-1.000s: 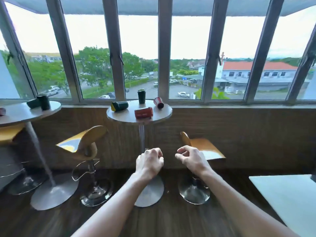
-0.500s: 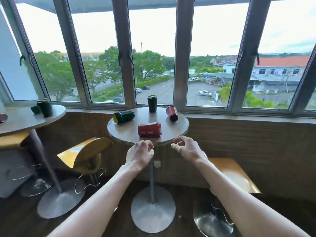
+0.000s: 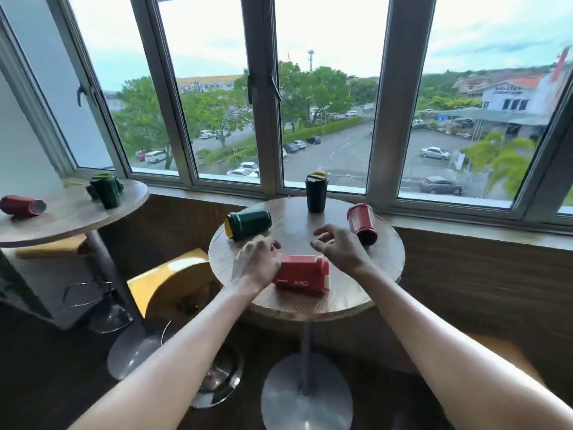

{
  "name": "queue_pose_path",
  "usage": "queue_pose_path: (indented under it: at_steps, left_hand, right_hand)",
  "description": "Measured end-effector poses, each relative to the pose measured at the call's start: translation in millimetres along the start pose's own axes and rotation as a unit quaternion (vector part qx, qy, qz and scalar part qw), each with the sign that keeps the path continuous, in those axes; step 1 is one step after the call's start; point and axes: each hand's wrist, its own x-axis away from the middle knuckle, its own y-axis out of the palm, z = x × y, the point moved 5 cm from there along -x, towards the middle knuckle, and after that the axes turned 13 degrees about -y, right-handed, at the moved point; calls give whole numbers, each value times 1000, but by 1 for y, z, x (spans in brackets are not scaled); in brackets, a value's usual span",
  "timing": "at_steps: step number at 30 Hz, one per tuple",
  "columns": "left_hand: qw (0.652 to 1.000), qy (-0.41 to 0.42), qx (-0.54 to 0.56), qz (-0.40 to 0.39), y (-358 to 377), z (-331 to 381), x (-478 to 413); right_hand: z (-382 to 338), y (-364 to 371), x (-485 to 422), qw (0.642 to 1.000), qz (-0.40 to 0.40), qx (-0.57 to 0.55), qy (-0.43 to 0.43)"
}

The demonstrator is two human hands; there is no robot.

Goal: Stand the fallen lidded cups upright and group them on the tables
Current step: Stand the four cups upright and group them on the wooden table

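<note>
On the round wooden table (image 3: 381, 283) a red lidded cup (image 3: 302, 276) lies on its side near the front edge. My left hand (image 3: 255, 263) rests against its left end, fingers curled; whether it grips the cup is unclear. My right hand (image 3: 339, 246) hovers open just above and right of it, empty. A dark green cup (image 3: 248, 224) lies toppled at the back left, a second red cup (image 3: 362, 223) lies at the back right, and a dark green cup (image 3: 316, 192) stands upright by the window.
A second round table (image 3: 71, 212) at the left carries a fallen red cup (image 3: 21, 206) and green cups (image 3: 105, 190). Yellow stools (image 3: 167, 280) stand between and beside the tables. The window sill (image 3: 465, 218) runs right behind both tables.
I have walked up to the middle table. Both hands rose from below its edge to over the top; the left now touches the near red cup and the right opened above it.
</note>
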Motion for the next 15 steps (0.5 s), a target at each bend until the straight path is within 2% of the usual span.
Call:
queue_pose_path:
  at_steps: [8,15]
  left_hand:
    - [999,11,12,-28,26,-34,-108]
    - [986,145,-4,-82,67,-45,-214]
  right_hand:
    - [23,47,-93,998,-54,31,15]
    - [41,91,-154,992,-9,72,107]
